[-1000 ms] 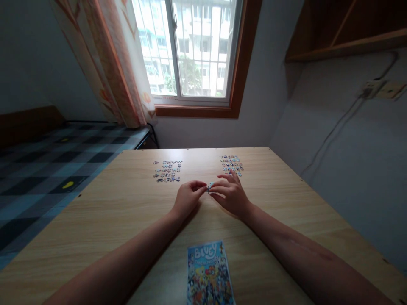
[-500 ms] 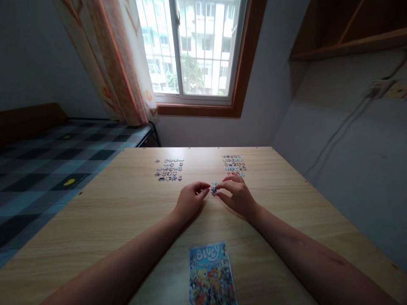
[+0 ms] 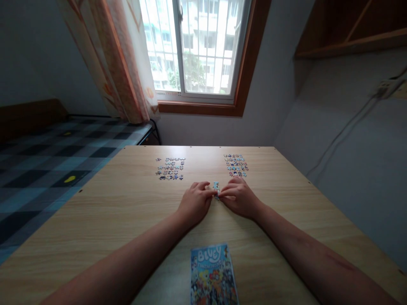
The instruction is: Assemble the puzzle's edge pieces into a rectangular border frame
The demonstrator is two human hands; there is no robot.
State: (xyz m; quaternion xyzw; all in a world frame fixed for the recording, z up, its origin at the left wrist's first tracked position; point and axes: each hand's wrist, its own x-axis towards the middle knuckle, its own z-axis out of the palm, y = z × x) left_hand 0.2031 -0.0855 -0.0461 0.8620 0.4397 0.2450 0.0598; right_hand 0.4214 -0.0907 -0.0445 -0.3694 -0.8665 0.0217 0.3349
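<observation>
A small joined strip of jigsaw puzzle pieces (image 3: 216, 185) lies on the wooden table between my hands. My left hand (image 3: 196, 202) reaches its near end from the left, thumb and forefinger closed at the edge of the pieces. From the right, my right hand (image 3: 239, 197) pinches the same near end, its fingertips almost meeting those of the left. The fingers partly cover the lower pieces, so their exact fit is hidden. Closer to me lies a colourful picture sheet (image 3: 213, 273) with "BLUEY" printed across its top.
Several loose puzzle pieces lie in rows at the far left (image 3: 171, 169), and another group (image 3: 235, 165) sits at the far right, just beyond my right hand. The table (image 3: 127, 220) has a bed (image 3: 73, 169) on its left and a wall (image 3: 356, 169) on its right.
Both hands have come closer together, and their fingertips now press at the near end of the joined pieces. The right hand's fingers have drawn in. The view has shifted slightly.
</observation>
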